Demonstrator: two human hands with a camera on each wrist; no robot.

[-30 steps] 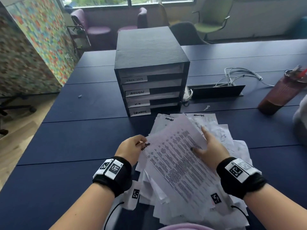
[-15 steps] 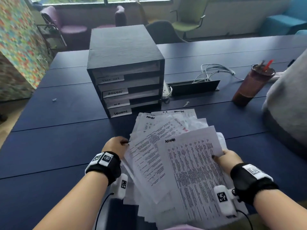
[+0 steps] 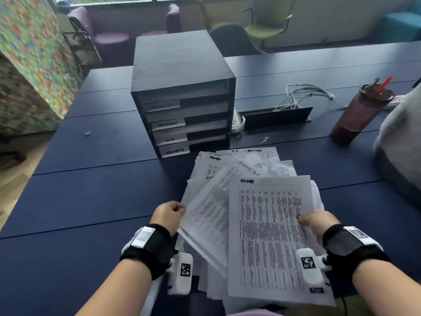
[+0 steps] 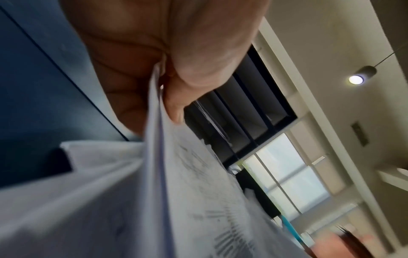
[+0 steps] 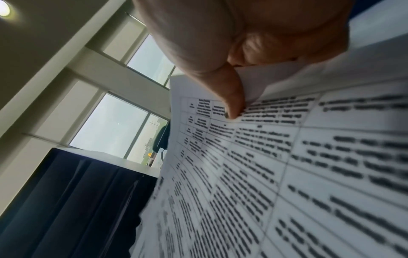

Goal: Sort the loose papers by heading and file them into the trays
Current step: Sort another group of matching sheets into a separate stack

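Note:
A black tray unit point(image 3: 182, 71) with several labelled slots stands on the dark blue table point(image 3: 95, 192); the labels include ADMIN, H.R and SECURITY. In front of it lies a fanned pile of loose papers point(image 3: 250, 163). My right hand point(image 3: 315, 223) pinches the right edge of a printed sheet headed ADMIN point(image 3: 268, 236), thumb on top point(image 5: 232, 104). My left hand point(image 3: 169, 214) grips the left edge of a tilted bundle of sheets point(image 3: 205, 215), its thumb pressed on the paper point(image 4: 174, 111). The fingers under the sheets are hidden.
A dark red tumbler with a straw point(image 3: 360, 112) stands at the right, beside a grey cloth-like mass point(image 3: 401, 151). A cable hatch with white cables point(image 3: 278, 115) sits behind the papers. Chairs stand past the table's far edge.
My right hand has drawn the ADMIN sheet off the bundle to the right and squared it up. The left hand keeps the rest, now tilted more to the left.

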